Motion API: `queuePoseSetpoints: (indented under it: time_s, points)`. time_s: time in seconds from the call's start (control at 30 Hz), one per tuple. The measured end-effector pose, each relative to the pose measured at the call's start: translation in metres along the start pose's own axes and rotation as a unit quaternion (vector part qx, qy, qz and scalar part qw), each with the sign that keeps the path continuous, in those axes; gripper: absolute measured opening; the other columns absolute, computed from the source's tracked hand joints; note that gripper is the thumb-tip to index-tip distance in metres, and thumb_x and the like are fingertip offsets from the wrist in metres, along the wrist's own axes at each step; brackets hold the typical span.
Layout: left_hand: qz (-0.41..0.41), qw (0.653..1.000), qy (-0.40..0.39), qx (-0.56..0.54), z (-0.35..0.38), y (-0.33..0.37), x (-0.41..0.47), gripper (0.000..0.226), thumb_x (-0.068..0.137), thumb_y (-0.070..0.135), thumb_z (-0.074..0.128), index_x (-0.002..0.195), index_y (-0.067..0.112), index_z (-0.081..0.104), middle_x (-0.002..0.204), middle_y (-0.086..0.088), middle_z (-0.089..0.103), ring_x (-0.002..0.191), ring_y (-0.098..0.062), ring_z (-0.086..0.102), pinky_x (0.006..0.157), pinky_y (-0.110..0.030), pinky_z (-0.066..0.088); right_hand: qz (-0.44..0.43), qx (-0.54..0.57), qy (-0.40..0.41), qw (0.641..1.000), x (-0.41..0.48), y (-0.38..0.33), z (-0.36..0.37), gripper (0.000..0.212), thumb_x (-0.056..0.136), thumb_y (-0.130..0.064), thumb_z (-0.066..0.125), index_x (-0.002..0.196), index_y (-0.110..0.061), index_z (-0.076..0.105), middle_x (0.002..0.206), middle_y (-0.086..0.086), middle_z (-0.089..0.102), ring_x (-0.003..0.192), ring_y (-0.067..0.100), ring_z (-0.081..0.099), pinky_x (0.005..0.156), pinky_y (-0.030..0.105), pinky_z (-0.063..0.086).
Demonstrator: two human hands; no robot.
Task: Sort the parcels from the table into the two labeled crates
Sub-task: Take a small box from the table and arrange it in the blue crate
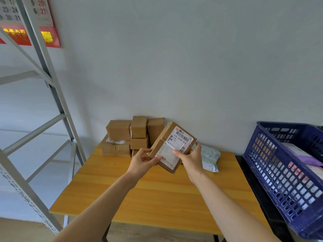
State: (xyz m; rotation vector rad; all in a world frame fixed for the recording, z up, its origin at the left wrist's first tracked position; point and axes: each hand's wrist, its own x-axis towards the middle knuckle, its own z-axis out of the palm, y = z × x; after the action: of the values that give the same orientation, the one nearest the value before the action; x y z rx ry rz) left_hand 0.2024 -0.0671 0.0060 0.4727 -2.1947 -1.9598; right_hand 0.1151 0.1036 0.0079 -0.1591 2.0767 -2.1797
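I hold a brown cardboard parcel (172, 145) with a white shipping label above the wooden table (157, 193), tilted with the label facing me. My left hand (141, 162) grips its lower left edge. My right hand (191, 160) grips its right side, thumb on the label. Behind it, several brown cardboard parcels (129, 135) are stacked against the wall at the table's back. A pale plastic mailer bag (210, 158) lies on the table right of my right hand. A blue lattice crate (279, 173) stands at the right and holds purple and white bags.
A grey metal shelving rack (43, 95) stands to the left of the table. A black surface (258, 189) carries the blue crate on the right. A red wall calendar (31, 21) hangs at top left. Only one crate is in view.
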Motion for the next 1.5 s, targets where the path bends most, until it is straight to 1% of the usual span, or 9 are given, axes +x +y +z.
queuePoseSetpoints:
  time_s: [0.1,0.2,0.3,0.47,0.53,0.63,0.83,1.13,1.5]
  points:
    - [0.012,1.0,0.009,-0.009,0.002,0.004,0.0,0.048,0.075,0.038,0.08,0.116,0.028,0.058,0.095,-0.002,0.074,0.09,-0.015,0.071,0.099,-0.045,0.049,-0.008,0.02,-0.009,1.0,-0.002,0.0,0.008,0.046,0.079,-0.01,0.078,0.117,-0.019,0.054,0.108,-0.004,0.07,0.094,0.004,0.068,0.063,0.014,0.052]
    - [0.024,0.999,0.021,-0.004,0.002,0.006,0.001,0.045,0.077,0.039,0.078,0.118,0.029,0.061,0.094,-0.004,0.072,0.092,-0.018,0.069,0.094,-0.043,0.052,-0.01,0.054,-0.016,0.998,-0.004,-0.002,0.011,0.045,0.08,-0.008,0.076,0.118,-0.021,0.056,0.103,-0.007,0.072,0.09,0.003,0.069,0.063,0.016,0.053]
    - [0.03,0.998,0.042,0.041,0.001,0.007,0.0,0.042,0.078,0.048,0.074,0.114,0.032,0.064,0.105,-0.003,0.058,0.093,-0.009,0.059,0.079,-0.025,0.05,-0.005,0.057,-0.028,0.998,-0.006,-0.003,0.011,0.044,0.08,-0.005,0.075,0.116,-0.022,0.056,0.103,-0.006,0.072,0.096,0.009,0.069,0.071,0.024,0.054]
    - [0.043,0.998,0.044,0.027,-0.003,0.009,-0.002,0.037,0.08,0.043,0.074,0.107,0.02,0.062,0.132,0.013,0.05,0.116,-0.006,0.052,0.088,-0.022,0.047,-0.006,0.038,-0.071,0.997,-0.012,-0.003,0.005,0.053,0.077,0.005,0.073,0.116,-0.027,0.057,0.108,-0.007,0.072,0.104,0.011,0.066,0.086,0.035,0.057]
    - [0.052,0.998,0.027,-0.008,-0.005,0.013,-0.005,0.034,0.083,0.034,0.074,0.11,0.021,0.058,0.121,0.006,0.064,0.104,-0.006,0.062,0.072,-0.014,0.052,-0.008,0.046,-0.098,0.994,-0.016,-0.004,0.002,0.063,0.076,0.01,0.071,0.125,-0.028,0.055,0.114,-0.007,0.07,0.107,0.012,0.065,0.084,0.034,0.058]
    - [0.068,0.997,-0.006,-0.041,-0.009,0.016,-0.008,0.038,0.087,0.023,0.071,0.121,0.033,0.056,0.114,0.006,0.069,0.103,-0.01,0.066,0.075,-0.02,0.056,-0.003,0.053,-0.12,0.991,-0.021,-0.004,-0.002,0.072,0.076,0.013,0.07,0.133,-0.027,0.052,0.122,-0.005,0.067,0.115,0.014,0.062,0.087,0.036,0.057]
    - [0.042,0.997,-0.026,-0.056,-0.022,0.019,-0.01,0.028,0.091,0.022,0.065,0.096,0.05,0.064,0.093,0.012,0.074,0.089,-0.005,0.07,0.063,-0.016,0.054,-0.009,0.036,-0.125,0.991,-0.031,-0.007,-0.008,0.07,0.073,0.011,0.074,0.117,-0.04,0.055,0.122,-0.009,0.064,0.118,0.015,0.058,0.095,0.042,0.054]
    - [0.039,0.993,-0.097,-0.056,-0.02,0.016,-0.007,0.026,0.092,0.022,0.064,0.107,0.043,0.064,0.096,0.012,0.074,0.087,-0.007,0.071,0.062,-0.018,0.054,-0.015,0.016,-0.076,0.997,-0.054,-0.011,-0.012,0.066,0.075,0.011,0.073,0.112,-0.042,0.06,0.116,-0.014,0.068,0.112,0.011,0.063,0.076,0.027,0.057]
    - [0.037,0.981,-0.187,-0.042,0.045,0.007,-0.009,0.029,0.096,0.022,0.057,0.109,0.048,0.06,0.1,0.017,0.071,0.097,-0.008,0.066,0.065,-0.02,0.055,0.004,0.001,0.006,1.0,-0.096,-0.007,-0.065,0.066,0.082,0.009,0.066,0.117,-0.046,0.057,0.122,-0.009,0.066,0.116,0.014,0.06,0.083,0.033,0.057]
